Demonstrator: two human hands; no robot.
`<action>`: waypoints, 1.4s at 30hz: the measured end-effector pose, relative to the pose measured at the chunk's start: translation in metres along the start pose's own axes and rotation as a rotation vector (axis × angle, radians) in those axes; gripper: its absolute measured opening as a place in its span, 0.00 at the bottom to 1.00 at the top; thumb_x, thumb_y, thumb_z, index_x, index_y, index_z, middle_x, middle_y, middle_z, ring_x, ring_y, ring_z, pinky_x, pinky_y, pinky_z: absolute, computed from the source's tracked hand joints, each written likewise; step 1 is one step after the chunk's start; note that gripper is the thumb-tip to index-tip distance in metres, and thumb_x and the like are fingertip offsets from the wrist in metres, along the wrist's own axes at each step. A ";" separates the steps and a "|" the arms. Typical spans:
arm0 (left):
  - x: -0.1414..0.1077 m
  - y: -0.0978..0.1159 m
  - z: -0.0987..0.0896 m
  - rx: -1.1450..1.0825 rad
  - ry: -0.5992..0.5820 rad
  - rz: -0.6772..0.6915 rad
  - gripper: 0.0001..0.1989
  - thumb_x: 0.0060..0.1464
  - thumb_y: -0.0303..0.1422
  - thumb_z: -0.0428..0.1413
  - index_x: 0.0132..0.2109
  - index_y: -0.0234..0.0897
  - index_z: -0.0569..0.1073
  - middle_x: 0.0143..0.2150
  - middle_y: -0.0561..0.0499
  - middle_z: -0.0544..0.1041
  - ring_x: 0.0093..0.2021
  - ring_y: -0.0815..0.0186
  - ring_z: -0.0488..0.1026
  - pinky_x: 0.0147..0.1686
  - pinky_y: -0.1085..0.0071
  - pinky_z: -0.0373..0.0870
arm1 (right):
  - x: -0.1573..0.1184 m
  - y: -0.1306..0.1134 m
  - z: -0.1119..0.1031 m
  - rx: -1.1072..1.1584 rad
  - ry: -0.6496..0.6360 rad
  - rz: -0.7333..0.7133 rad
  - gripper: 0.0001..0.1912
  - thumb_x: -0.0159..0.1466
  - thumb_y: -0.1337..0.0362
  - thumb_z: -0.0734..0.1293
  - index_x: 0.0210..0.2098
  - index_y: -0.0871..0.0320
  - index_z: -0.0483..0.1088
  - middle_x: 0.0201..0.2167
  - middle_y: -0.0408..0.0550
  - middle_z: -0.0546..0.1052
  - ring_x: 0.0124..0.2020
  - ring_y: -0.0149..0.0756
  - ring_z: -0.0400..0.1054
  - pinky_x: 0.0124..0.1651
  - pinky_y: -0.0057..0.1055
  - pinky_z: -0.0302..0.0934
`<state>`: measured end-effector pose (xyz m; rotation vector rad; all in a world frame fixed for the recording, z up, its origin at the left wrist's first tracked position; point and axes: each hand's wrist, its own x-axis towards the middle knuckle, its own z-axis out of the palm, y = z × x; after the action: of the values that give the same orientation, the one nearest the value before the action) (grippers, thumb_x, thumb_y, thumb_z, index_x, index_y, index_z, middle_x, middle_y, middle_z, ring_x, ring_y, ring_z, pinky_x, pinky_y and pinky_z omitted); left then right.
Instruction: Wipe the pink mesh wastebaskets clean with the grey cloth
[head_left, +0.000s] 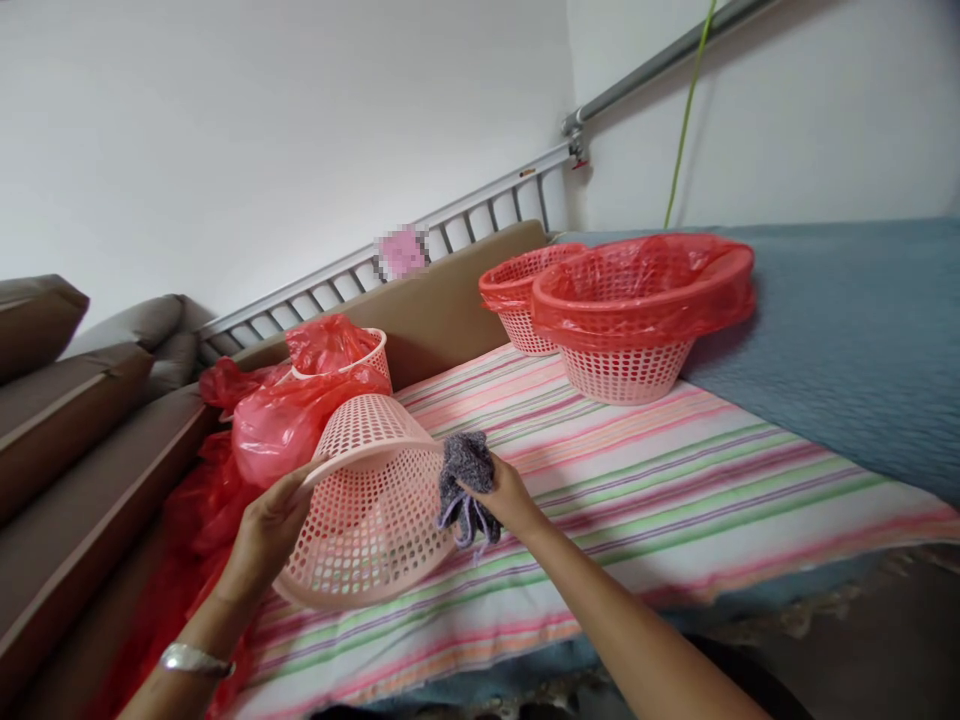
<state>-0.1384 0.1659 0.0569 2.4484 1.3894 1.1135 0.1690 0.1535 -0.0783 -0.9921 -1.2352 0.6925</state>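
Observation:
A pale pink perforated plastic basket (367,520) lies tipped on its side above a striped cloth, its open mouth facing me. On its rim at the left, my left hand (274,525) is closed, thumb and fingers gripping the edge. My right hand (506,495) is closed around a bunched dark grey cloth (466,475) with purple edging, held against the basket's right rim. Whether the right fingers also pinch the rim is hidden by the cloth.
Two baskets lined with red plastic bags, a larger one (630,370) and a smaller one (517,325), stand at the right on the striped cloth (600,480). Red bags (277,420) and another basket (381,358) are at the left, beside stacked brown cushions (97,480).

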 end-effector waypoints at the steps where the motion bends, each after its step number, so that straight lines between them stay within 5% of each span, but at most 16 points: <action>1: 0.001 0.004 -0.001 0.013 0.001 0.011 0.20 0.53 0.37 0.53 0.53 0.36 0.69 0.52 0.47 0.74 0.50 0.59 0.72 0.54 0.65 0.65 | -0.001 -0.002 -0.001 -0.007 0.005 -0.004 0.16 0.51 0.61 0.69 0.39 0.60 0.69 0.35 0.49 0.77 0.36 0.38 0.71 0.40 0.32 0.65; 7: 0.025 0.069 -0.001 0.128 -0.110 0.127 0.18 0.55 0.33 0.51 0.52 0.38 0.71 0.51 0.49 0.74 0.49 0.61 0.73 0.55 0.64 0.64 | 0.001 -0.022 -0.020 -0.082 0.058 -0.121 0.18 0.50 0.67 0.66 0.42 0.59 0.68 0.37 0.49 0.75 0.39 0.39 0.69 0.43 0.33 0.63; 10: 0.025 0.083 0.010 0.102 -0.100 0.141 0.18 0.55 0.33 0.50 0.53 0.37 0.70 0.52 0.48 0.74 0.51 0.60 0.72 0.56 0.62 0.64 | 0.007 -0.029 -0.031 -0.174 0.133 -0.144 0.19 0.51 0.67 0.65 0.44 0.58 0.67 0.38 0.49 0.75 0.40 0.40 0.69 0.44 0.34 0.63; 18: 0.003 0.027 0.017 0.077 -0.015 -0.016 0.20 0.53 0.34 0.51 0.53 0.37 0.69 0.50 0.49 0.75 0.48 0.61 0.73 0.52 0.69 0.66 | 0.011 -0.018 -0.022 -0.150 0.081 -0.094 0.19 0.52 0.65 0.67 0.45 0.57 0.66 0.41 0.49 0.75 0.43 0.39 0.69 0.44 0.32 0.63; 23: -0.002 0.012 0.008 0.114 0.060 -0.128 0.19 0.52 0.36 0.52 0.50 0.34 0.71 0.38 0.50 0.78 0.37 0.64 0.75 0.40 0.74 0.71 | 0.009 0.004 -0.009 -0.193 0.024 0.059 0.17 0.55 0.58 0.66 0.43 0.57 0.66 0.39 0.47 0.76 0.41 0.36 0.71 0.42 0.29 0.64; 26: -0.006 0.004 0.009 0.075 0.078 -0.141 0.19 0.52 0.38 0.52 0.50 0.34 0.70 0.42 0.49 0.77 0.40 0.62 0.74 0.44 0.72 0.70 | 0.006 0.014 -0.008 -0.272 -0.015 0.120 0.20 0.54 0.56 0.67 0.44 0.56 0.66 0.39 0.47 0.77 0.41 0.37 0.71 0.41 0.29 0.64; 35: -0.062 -0.026 0.047 -0.155 0.042 -0.374 0.26 0.46 0.46 0.58 0.48 0.34 0.68 0.42 0.44 0.77 0.44 0.54 0.74 0.44 0.62 0.71 | 0.012 0.026 -0.050 -0.689 -0.061 0.384 0.15 0.44 0.58 0.71 0.29 0.58 0.70 0.27 0.56 0.77 0.32 0.49 0.73 0.34 0.39 0.64; 42: -0.068 -0.019 0.078 -0.670 0.042 -0.855 0.23 0.40 0.36 0.65 0.43 0.32 0.70 0.35 0.48 0.78 0.35 0.60 0.77 0.34 0.67 0.75 | 0.012 0.005 -0.056 -0.717 -0.213 0.344 0.10 0.43 0.59 0.71 0.25 0.56 0.72 0.25 0.51 0.77 0.27 0.43 0.72 0.28 0.33 0.62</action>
<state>-0.1220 0.1428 -0.0447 1.1870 1.4976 1.1229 0.2263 0.1529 -0.0790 -1.7886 -1.5615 0.6358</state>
